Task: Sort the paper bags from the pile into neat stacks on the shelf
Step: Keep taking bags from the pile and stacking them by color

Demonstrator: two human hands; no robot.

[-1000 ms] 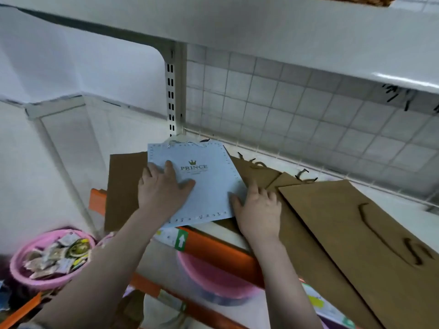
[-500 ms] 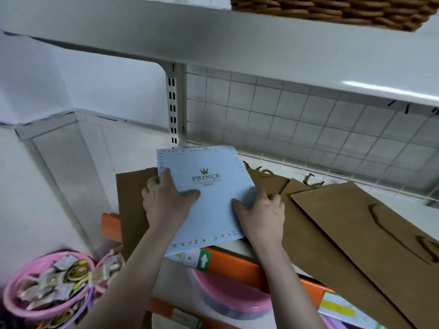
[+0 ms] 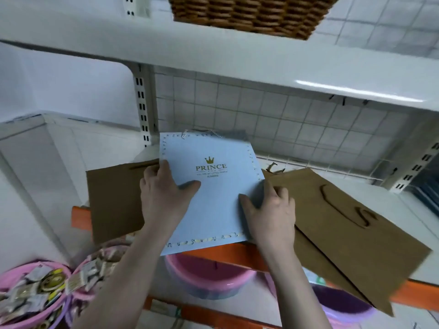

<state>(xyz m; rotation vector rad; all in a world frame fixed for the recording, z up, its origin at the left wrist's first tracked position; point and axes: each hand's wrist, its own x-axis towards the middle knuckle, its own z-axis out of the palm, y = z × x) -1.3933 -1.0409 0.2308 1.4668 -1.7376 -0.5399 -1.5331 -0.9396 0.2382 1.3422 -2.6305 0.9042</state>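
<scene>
I am looking at a white metal shelf [image 3: 403,210] with an orange front edge, a wire grid back panel [image 3: 285,129] behind it and another white shelf board [image 3: 213,60] overhead that carries a wicker basket [image 3: 249,15]. On the shelf lies a light blue paper bag [image 3: 213,195] printed with a gold crown and the word PRINCE, its cord handles pointing toward the grid. It rests on top of a flat brown paper bag [image 3: 114,198] on the left, and its near edge hangs out past the shelf front. My left hand [image 3: 161,195] grips the blue bag's left side, thumb lying across the printed face and fingers curled around the edge. My right hand [image 3: 270,210] pinches the bag's right edge, thumb on top and fingers wrapped under. To the right, just beside the blue bag, more brown paper bags [image 3: 344,222] lie overlapped at an angle with their twisted handles on top. Below the shelf I see pink basins [image 3: 204,276], and the ones at lower left hold small packets [image 3: 31,288].
</scene>
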